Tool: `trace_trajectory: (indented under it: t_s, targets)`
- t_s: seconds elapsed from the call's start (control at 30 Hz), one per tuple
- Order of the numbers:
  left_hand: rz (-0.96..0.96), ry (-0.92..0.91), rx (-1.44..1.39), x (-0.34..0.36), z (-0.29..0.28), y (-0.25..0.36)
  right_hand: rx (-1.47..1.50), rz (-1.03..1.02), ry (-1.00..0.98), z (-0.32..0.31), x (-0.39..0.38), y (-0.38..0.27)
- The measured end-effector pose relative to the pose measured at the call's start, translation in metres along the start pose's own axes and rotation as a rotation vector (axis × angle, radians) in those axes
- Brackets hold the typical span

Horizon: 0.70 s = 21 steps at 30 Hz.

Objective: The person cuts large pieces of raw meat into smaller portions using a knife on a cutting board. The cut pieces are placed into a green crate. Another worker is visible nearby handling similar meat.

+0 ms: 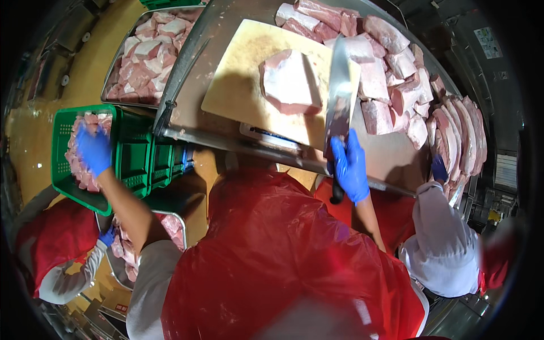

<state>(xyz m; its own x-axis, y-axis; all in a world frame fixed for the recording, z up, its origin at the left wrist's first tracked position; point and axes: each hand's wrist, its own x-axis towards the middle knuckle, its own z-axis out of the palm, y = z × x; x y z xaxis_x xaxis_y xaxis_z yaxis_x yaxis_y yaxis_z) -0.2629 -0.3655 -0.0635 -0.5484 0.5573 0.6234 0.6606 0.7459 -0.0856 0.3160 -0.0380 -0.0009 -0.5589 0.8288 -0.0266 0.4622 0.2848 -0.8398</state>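
Note:
My right hand (350, 167), in a blue glove, is closed round the black handle of a large knife (340, 85). Its broad blade points away from me, over the right edge of a pale cutting board (238, 73). On the board lies one thick block of raw meat (292, 82) with a white fat side up. My left hand (95, 148), also blue-gloved and slightly blurred, is over a green crate (61, 164) at the left. Its fingers look apart, above small meat pieces (79, 167) in the crate; no piece shows in the hand.
Many meat blocks (391, 85) are piled on the metal table (192, 113) right of the board. A metal tray of cut meat (150, 56) stands at far left. Co-workers in white sleeves (442, 238) are close on both sides; the right one's gloved hand (438, 169) touches long meat slabs (462, 136).

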Motion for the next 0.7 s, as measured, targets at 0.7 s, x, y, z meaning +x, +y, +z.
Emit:
trace_trajectory:
  t_s: [0.7]
  targets:
    - [0.484,-0.205,-1.294,0.023,-0.021,0.435,-0.136,-0.052,0.199,-0.008,0.001,0.014]
